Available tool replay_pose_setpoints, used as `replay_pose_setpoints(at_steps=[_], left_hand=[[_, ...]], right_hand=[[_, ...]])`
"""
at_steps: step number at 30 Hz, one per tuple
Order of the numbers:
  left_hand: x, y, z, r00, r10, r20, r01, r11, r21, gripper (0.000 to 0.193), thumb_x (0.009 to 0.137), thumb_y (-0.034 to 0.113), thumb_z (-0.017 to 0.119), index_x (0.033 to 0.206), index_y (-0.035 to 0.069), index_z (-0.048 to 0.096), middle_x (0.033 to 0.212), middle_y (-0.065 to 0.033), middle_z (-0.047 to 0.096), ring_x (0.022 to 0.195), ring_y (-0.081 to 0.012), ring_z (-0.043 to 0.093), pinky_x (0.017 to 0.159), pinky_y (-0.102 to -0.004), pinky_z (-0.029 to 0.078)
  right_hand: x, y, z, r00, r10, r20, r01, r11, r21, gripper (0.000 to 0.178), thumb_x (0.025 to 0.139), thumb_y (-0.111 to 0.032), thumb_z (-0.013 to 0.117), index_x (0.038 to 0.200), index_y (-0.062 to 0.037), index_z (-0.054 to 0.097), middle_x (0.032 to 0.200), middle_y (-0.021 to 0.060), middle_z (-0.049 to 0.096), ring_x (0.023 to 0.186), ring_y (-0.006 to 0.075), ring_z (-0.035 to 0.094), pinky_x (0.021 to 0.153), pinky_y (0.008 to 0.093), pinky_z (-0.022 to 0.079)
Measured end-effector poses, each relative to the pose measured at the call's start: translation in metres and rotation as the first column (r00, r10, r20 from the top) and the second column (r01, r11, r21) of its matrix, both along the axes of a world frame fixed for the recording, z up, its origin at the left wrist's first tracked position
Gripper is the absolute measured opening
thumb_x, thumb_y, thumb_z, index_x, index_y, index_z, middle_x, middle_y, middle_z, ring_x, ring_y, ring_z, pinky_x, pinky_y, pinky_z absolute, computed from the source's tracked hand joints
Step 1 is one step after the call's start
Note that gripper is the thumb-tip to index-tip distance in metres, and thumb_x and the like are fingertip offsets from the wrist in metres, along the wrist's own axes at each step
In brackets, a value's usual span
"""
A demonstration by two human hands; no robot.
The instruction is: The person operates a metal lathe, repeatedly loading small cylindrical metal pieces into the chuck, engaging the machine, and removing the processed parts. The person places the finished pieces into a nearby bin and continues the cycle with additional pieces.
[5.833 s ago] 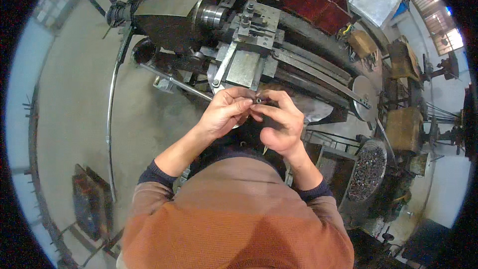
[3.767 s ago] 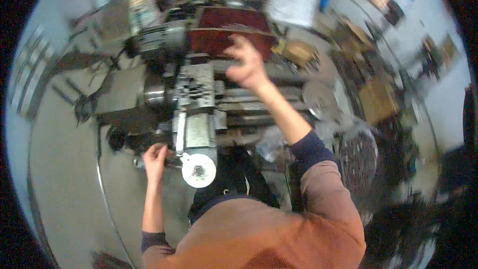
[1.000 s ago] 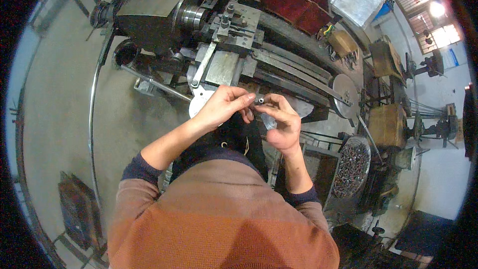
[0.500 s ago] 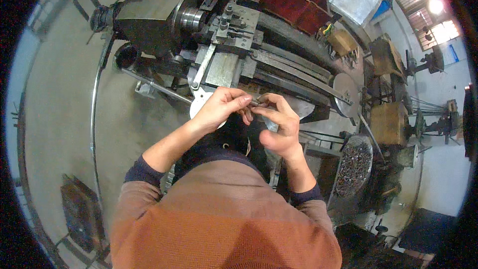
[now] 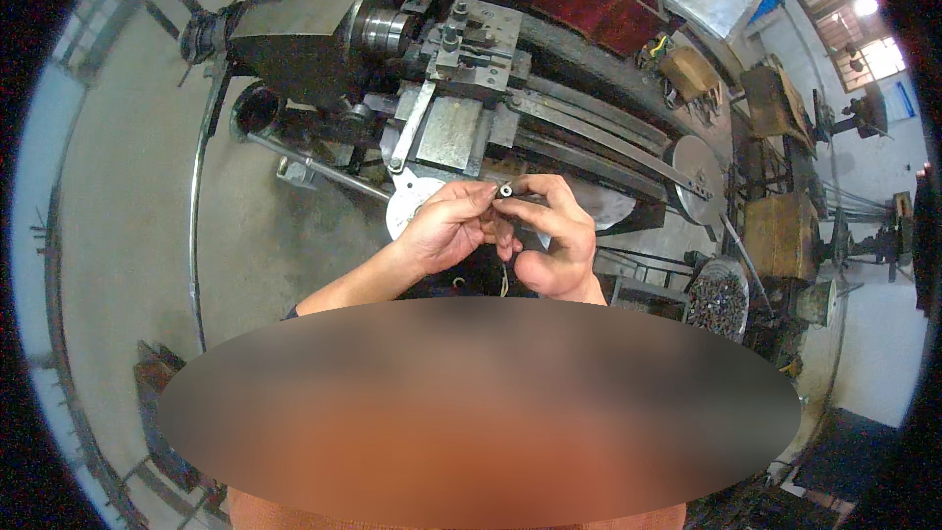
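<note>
A small metal sleeve (image 5: pixel 505 191) with a round hole in its end is held up between my two hands, its bore turned upward. My left hand (image 5: pixel 444 231) is closed, thumb and fingers pinching the sleeve from the left. From the other side, my right hand (image 5: pixel 557 231) grips it with bent fingertips, while its thumb stays low and apart from it. Just beyond the hands is a lathe, with its tool post (image 5: pixel 476 44) and a bright chuck end (image 5: pixel 383 31). A pale round dial plate (image 5: pixel 412 204) shows beside my left wrist.
The headstock (image 5: pixel 299 34) stands at the far left, and long bed rails (image 5: pixel 608 142) run to the right, ending near a grey disc (image 5: pixel 699 177). An oval tray (image 5: pixel 743 285) of small metal pieces sits at right. A slanting metal bar (image 5: pixel 324 169) lies left of my hands.
The sleeve has been turned so its holed end shows upward. Both hands stay together around it. The view has shifted slightly, and a blurred oval now covers my torso.
</note>
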State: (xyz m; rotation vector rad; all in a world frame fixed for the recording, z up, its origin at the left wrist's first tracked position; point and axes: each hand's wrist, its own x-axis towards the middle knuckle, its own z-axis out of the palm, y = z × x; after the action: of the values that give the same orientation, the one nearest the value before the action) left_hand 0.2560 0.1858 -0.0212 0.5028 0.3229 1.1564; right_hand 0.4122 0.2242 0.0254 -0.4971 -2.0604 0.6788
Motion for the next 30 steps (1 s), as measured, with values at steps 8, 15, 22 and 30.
replay_pose_setpoints(at_steps=[8,15,22,30], left_hand=[[0.000,-0.003,-0.001,0.993,0.048,0.104,-0.046,0.999,-0.020,0.031,0.091,0.028,0.044,0.092,-0.001,0.056,0.073,-0.0158,0.062,0.065,-0.0269,0.062,0.062,-0.0344,0.051],[-0.019,-0.004,0.014,0.779,0.315,-0.543,-0.239,0.949,0.207,0.031,0.091,0.025,0.048,0.084,-0.003,0.059,0.066,-0.0077,0.059,0.055,-0.0117,0.057,0.051,-0.0242,0.046],[-0.054,-0.003,0.033,0.242,0.572,-0.784,-0.189,0.820,0.540,0.028,0.087,0.023,0.053,0.074,-0.001,0.061,0.054,-0.0062,0.057,0.048,-0.0104,0.053,0.046,-0.0256,0.041],[-0.101,-0.007,0.042,0.069,0.581,-0.811,-0.173,0.808,0.564,0.024,0.084,0.024,0.057,0.080,0.001,0.062,0.057,-0.0104,0.058,0.051,-0.0186,0.058,0.050,-0.0305,0.044]], right_hand=[[-0.010,0.002,0.000,1.000,0.008,-0.016,-0.009,0.999,-0.043,0.039,0.050,-0.001,0.062,0.089,-0.0038,0.065,0.090,0.0155,0.058,0.080,0.0297,0.057,0.070,0.0332,0.046],[-0.016,0.009,0.009,0.983,0.096,0.156,-0.110,0.991,0.080,0.032,0.058,-0.014,0.060,0.088,-0.0039,0.062,0.095,0.0159,0.056,0.081,0.0315,0.055,0.069,0.0355,0.046],[-0.045,0.024,0.028,0.918,0.227,0.325,-0.265,0.961,0.076,0.030,0.055,-0.012,0.060,0.084,-0.0039,0.061,0.092,0.0141,0.058,0.077,0.0311,0.054,0.066,0.0369,0.046],[-0.093,0.050,0.037,0.831,0.351,0.432,-0.394,0.919,0.012,0.026,0.054,-0.011,0.058,0.078,-0.0041,0.064,0.085,0.0122,0.062,0.073,0.0298,0.057,0.066,0.0362,0.047]])
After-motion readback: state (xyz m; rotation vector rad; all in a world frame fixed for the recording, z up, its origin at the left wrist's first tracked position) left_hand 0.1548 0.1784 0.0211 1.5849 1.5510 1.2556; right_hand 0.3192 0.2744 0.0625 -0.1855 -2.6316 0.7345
